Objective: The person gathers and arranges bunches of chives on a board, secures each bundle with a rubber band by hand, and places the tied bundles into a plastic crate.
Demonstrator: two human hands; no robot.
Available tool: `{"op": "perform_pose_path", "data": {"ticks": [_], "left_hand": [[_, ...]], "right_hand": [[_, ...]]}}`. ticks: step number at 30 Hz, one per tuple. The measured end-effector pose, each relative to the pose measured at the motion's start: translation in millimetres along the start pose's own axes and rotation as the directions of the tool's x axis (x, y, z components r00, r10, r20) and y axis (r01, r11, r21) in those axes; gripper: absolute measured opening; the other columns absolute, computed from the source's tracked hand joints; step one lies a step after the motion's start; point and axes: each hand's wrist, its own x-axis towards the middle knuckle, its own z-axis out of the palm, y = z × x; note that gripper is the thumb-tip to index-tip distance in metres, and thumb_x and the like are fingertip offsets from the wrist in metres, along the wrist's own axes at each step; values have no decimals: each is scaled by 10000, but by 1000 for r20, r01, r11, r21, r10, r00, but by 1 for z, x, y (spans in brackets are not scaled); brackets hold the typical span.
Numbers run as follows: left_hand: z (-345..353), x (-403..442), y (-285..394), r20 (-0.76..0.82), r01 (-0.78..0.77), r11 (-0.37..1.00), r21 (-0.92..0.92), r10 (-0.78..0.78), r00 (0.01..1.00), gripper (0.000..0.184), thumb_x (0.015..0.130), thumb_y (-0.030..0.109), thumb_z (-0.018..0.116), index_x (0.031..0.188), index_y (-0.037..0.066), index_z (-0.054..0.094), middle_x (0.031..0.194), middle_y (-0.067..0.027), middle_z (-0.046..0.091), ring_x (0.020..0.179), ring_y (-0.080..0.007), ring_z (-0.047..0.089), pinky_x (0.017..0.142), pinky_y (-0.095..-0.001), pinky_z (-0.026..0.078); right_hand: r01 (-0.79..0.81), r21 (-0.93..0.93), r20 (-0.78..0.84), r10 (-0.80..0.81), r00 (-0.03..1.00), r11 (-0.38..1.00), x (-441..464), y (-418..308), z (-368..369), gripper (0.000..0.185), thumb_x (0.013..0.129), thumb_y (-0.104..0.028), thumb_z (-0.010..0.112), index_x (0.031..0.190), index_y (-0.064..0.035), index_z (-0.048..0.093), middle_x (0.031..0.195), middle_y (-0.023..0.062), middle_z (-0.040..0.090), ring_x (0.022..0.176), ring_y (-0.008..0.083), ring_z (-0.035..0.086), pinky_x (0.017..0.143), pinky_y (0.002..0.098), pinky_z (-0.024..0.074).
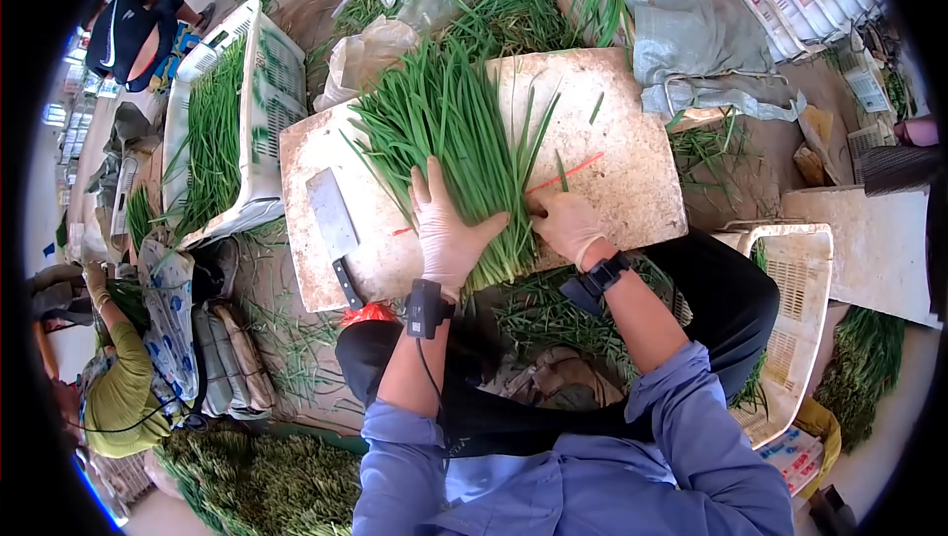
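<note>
A thick bundle of garlic chives (pixel 454 131) lies across a worn white board (pixel 632 180) in front of me. My left hand (pixel 446 230), in a pale thin glove, rests on the bundle with its thumb and fingers spread. My right hand (pixel 568 223), gloved too, is at the bundle's right edge with fingers curled together; what they pinch is hidden. A red strip (pixel 578 170) sticks out from under the bundle beside the right fingers, and a short red bit shows on the left side. A cleaver (pixel 333 220) with a black handle lies left of the bundle.
White crates stand at left (pixel 259 91) and right (pixel 805 338), the left one full of chives. More chives (pixel 257 482) lie on the floor. A grey plastic sheet (pixel 691 22) hangs at the back. Two other people (pixel 123 378) are at the left.
</note>
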Motion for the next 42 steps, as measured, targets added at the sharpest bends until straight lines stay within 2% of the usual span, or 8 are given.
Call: {"op": "perform_pose_path", "data": {"ticks": [10, 18, 25, 28, 31, 35, 38, 42], "left_hand": [[-2, 2, 3, 11, 29, 999, 18, -29, 1000, 1350, 627, 270, 1000, 1672, 32, 178, 1675, -366, 171, 1528, -521, 263, 1242, -534, 304], [1, 0, -1, 1, 39, 997, 61, -39, 999, 1349, 624, 395, 959, 1676, 75, 177, 1688, -344, 183, 1543, -559, 208, 1218, -683, 204], [-3, 1, 8, 17, 72, 992, 107, -75, 997, 1378, 609, 383, 1000, 1674, 52, 190, 1682, -353, 195, 1535, -524, 256, 1251, -567, 262], [-8, 3, 3, 10, 51, 999, 20, -51, 999, 1403, 598, 387, 1020, 1674, 46, 188, 1681, -355, 197, 1540, -515, 260, 1254, -546, 276], [-13, 3, -4, -24, 3, 992, -129, -7, 1000, 1359, 641, 380, 1018, 1670, 33, 200, 1681, -354, 197, 1550, -495, 262, 1253, -513, 293], [7, 3, -36, -103, -33, 891, -453, -16, 995, 1031, 900, 276, 869, 1664, 19, 225, 1693, -278, 264, 1544, -379, 319, 1236, -453, 340], [-14, -5, -11, 107, 167, 364, -916, -179, 978, 771, 1039, 70, 685, 1669, 27, 243, 1678, -147, 352, 1504, -249, 365, 1236, -352, 319], [-14, -6, -20, -22, 62, 564, -823, -141, 990, 841, 1024, 119, 719, 1677, 21, 199, 1689, -172, 331, 1521, -272, 347, 1253, -377, 297]], "right_hand": [[-19, 529, 32, 2, 999, 848, -39, -18, -19, 227, 931, -78, 697, 1154, -38, 716, 910, 98, 761, 826, 213, 729, 780, 331, 569], [92, 457, 31, -119, 992, 885, -79, -37, -15, 107, 934, -55, 744, 1024, -16, 784, 934, 110, 790, 844, 171, 763, 757, 304, 588], [311, 183, 642, -353, 681, 932, -112, -19, -42, 295, 929, -258, 767, 1104, -21, 760, 966, 127, 801, 798, 202, 780, 742, 318, 605], [-279, 329, 422, 124, 898, 902, -83, -17, -49, 310, 983, -270, 707, 1117, 7, 742, 921, 140, 790, 661, 157, 745, 604, 318, 584], [-7, 60, -190, 18, 982, 998, -50, 14, -18, 236, 980, -218, 644, 1144, -67, 721, 964, 180, 767, 832, 387, 741, 775, 458, 598], [224, -34, -43, -225, 973, 974, -26, 8, -1, 281, 962, -172, 611, 1191, -31, 693, 1117, 234, 729, 1035, 439, 694, 890, 508, 558], [188, -101, 101, -178, 979, 977, -20, 1, 1, 301, 938, -205, 623, 1202, -84, 705, 1136, 220, 731, 1035, 444, 690, 883, 535, 558], [99, -153, 12, -98, 995, 983, -19, -17, -30, 227, 955, -250, 645, 1099, -116, 758, 975, 215, 752, 917, 423, 722, 813, 523, 579]]}}
